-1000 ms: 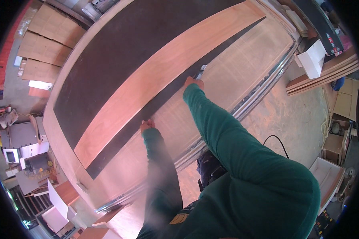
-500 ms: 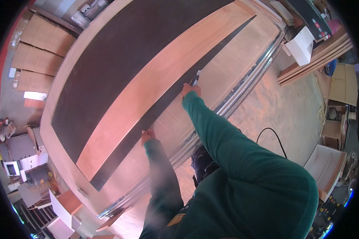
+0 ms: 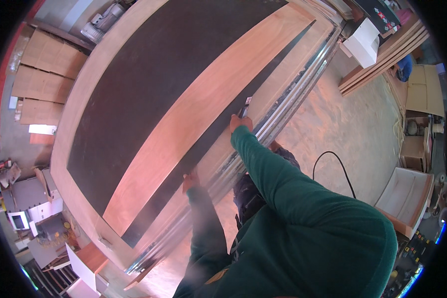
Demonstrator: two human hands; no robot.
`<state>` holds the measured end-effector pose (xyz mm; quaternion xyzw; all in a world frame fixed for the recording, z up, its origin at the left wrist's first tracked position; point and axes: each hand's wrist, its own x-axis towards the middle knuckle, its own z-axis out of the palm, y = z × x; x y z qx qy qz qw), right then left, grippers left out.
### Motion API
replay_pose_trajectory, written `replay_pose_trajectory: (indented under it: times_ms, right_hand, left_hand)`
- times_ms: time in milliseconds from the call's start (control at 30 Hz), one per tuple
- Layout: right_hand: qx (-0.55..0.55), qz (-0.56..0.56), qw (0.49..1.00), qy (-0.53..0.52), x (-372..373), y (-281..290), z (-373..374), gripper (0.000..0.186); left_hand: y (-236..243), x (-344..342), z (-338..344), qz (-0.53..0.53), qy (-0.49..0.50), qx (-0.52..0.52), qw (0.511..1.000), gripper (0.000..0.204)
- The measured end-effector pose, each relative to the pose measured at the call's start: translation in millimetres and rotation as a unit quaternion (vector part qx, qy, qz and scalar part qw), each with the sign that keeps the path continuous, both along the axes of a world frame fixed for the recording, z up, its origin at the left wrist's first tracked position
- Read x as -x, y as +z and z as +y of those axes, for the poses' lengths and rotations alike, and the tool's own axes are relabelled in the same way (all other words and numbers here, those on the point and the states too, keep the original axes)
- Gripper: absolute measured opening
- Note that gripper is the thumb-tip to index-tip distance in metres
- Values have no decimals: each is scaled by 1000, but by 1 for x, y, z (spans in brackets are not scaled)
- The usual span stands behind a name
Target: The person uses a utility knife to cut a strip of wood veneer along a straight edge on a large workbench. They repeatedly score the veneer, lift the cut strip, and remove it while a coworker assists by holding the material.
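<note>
A pale wooden strip (image 3: 179, 129) with a curved far edge lies slantwise on a large dark sheet (image 3: 139, 89). The sheet rests on a pale board (image 3: 278, 94), and a dark band of it shows on the strip's near side. My right hand (image 3: 241, 123), beyond my left, is closed round a small tool with a pale, shiny tip (image 3: 247, 101). That tip is at the near edge of the dark band; the tool's exact kind is unclear. My left hand (image 3: 189, 182) touches the same edge nearer to me, its fingers blurred and partly hidden.
Metal-looking edges (image 3: 303, 82) run along the stack's near side. On the floor to the right are a black cable (image 3: 333, 154) and a white-lined open box (image 3: 405, 196). Long wooden planks (image 3: 382, 59) stand at upper right. Cardboard pieces (image 3: 44, 79) lie at the left.
The whole view has shifted slightly. My right hand with the tool sits a little nearer to me along the dark edge. My left hand stays at that edge.
</note>
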<state>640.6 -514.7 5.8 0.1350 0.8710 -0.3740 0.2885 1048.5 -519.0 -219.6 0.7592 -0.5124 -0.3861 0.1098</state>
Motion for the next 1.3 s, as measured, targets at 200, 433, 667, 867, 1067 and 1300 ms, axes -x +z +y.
replay_pose_trajectory:
  times_ms: [200,433,667,867,1067,1300]
  right_hand:
    - [10,1,1000,-17,-10,8,29,49]
    - [-12,20,983,183,35,-107,47,39]
    - [234,-159,939,196,92,-128,53,33]
    - [177,-156,950,205,87,-129,62,47]
    - [-132,74,921,359,29,-92,58,52]
    - [-53,10,994,100,9,1,67,57]
  left_hand:
    - [44,1,37,116,-16,-13,993,34]
    - [118,54,40,-206,-309,-110,922,43]
    - [169,124,54,69,387,-31,919,51]
    - [148,113,66,-191,-7,-94,977,48]
    - [149,57,49,-216,-399,4,891,37]
    - [179,88,63,321,432,-83,839,23]
